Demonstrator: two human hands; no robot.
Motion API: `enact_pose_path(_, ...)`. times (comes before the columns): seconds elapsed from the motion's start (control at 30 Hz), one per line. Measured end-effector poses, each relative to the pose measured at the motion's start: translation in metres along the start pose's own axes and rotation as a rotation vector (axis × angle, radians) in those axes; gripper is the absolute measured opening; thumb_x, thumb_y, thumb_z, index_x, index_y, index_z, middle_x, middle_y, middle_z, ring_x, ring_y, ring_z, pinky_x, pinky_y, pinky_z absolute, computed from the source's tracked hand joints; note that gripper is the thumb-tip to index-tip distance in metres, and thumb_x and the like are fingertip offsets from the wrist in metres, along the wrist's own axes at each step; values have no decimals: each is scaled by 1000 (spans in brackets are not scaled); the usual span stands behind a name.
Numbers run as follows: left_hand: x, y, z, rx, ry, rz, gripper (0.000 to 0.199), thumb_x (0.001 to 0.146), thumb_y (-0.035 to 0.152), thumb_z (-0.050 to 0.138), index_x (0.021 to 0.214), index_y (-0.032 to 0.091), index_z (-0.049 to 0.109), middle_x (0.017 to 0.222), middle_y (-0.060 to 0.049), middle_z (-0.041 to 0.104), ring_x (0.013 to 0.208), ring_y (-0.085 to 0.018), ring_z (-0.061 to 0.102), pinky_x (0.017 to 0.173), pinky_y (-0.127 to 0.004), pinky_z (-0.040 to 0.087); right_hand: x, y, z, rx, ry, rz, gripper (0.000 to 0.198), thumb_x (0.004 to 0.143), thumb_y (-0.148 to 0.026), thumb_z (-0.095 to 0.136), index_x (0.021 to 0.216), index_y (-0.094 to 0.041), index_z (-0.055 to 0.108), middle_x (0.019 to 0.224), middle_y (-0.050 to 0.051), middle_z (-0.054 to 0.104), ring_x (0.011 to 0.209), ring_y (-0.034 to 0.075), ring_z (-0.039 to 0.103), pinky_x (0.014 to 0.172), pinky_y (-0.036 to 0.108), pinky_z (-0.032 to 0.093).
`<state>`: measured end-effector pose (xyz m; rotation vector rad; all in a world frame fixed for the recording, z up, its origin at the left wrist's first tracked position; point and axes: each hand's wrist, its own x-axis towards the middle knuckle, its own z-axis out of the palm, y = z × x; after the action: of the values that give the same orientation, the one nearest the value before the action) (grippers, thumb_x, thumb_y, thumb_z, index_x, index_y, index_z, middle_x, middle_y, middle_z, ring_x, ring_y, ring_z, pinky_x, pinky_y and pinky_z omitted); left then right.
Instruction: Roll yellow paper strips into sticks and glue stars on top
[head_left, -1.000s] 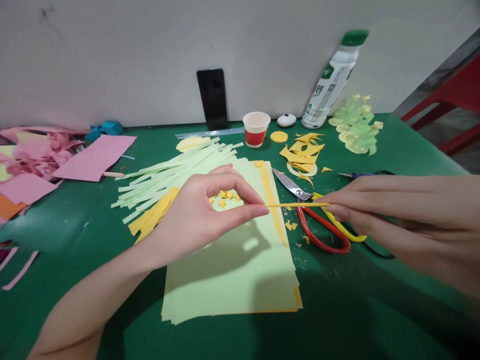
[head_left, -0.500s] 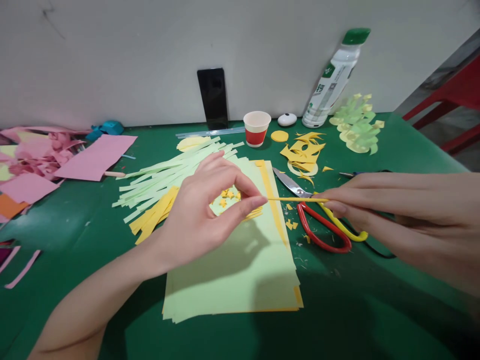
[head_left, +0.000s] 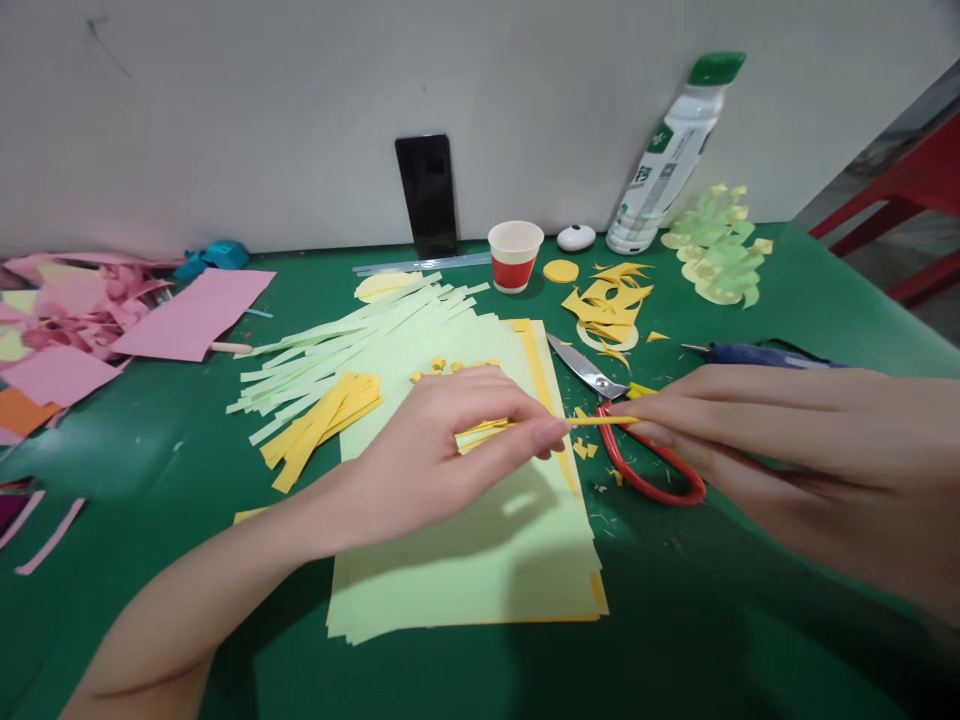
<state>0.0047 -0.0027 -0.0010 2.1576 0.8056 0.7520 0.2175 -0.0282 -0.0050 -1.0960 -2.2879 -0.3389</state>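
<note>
Between my two hands runs a thin yellow paper strip [head_left: 596,421], seen edge-on and held level above the table. My left hand [head_left: 480,430] pinches its left end between thumb and fingers, over a stack of pale green paper [head_left: 465,560]. The strip's right end is gripped by my right hand [head_left: 765,430], whose fingers lie together. Below the strip rest scissors [head_left: 652,480] with red and yellow handles. Several small yellow folded paper pieces [head_left: 442,366] lie on the stack, partly hidden behind my left hand.
Green paper strips [head_left: 330,350] and yellow strips [head_left: 322,425] lie left of the stack. At the back stand a phone [head_left: 426,195], a paper cup [head_left: 514,270] and a bottle [head_left: 667,160]. A blue-handled pen-like tool [head_left: 750,354] lies right, pink paper [head_left: 199,315] left.
My left hand has moved right and slightly down, closer to my right hand, so less of the strip shows between them. My right hand has shifted slightly left and down.
</note>
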Motion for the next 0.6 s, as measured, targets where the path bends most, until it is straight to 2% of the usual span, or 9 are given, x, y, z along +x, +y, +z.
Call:
enact_pose_path(0.07, 0, 1, 2, -7, 31, -11, 21, 85, 18, 53, 68, 15, 64, 68, 0, 67, 66, -12, 58, 68, -26, 45, -2, 0, 2, 69, 26, -34, 30, 91, -28, 40, 76, -23, 66, 70, -5, 67, 64, 3, 62, 59, 12, 49)
enact_pose_path(0.2, 0, 2, 1, -31, 106, -8, 15, 80, 18, 60, 67, 16, 67, 65, -1, 69, 61, -13, 57, 61, -27, 45, -4, 3, 1, 118, 99, -3, 19, 86, -26, 49, 73, -24, 61, 67, -7, 65, 63, 5, 62, 53, 15, 48)
enact_pose_path(0.33, 1, 3, -1, -42, 111, -18, 18, 80, 17, 60, 63, 16, 66, 63, -2, 68, 59, -14, 57, 65, -29, 47, -7, 6, -3, 102, 34, 6, 27, 89, -30, 43, 73, -23, 63, 68, -5, 66, 59, 6, 62, 50, 17, 47)
enact_pose_path(0.47, 0, 5, -1, -15, 117, 4, 23, 82, 18, 56, 61, 19, 64, 59, 1, 66, 57, -13, 56, 73, -31, 47, -13, 7, 0, 115, 14, 28, 34, 93, -37, 30, 84, -27, 62, 79, -7, 67, 67, 5, 63, 54, 16, 49)
enact_pose_path(0.6, 0, 8, -2, 0, 111, 8, 29, 85, 19, 51, 58, 19, 61, 54, 3, 62, 54, -11, 54, 82, -32, 46, -18, 5, 0, -18, 34, -4, 34, 94, -40, 23, 93, -31, 56, 85, -11, 67, 69, 5, 63, 60, 20, 49)
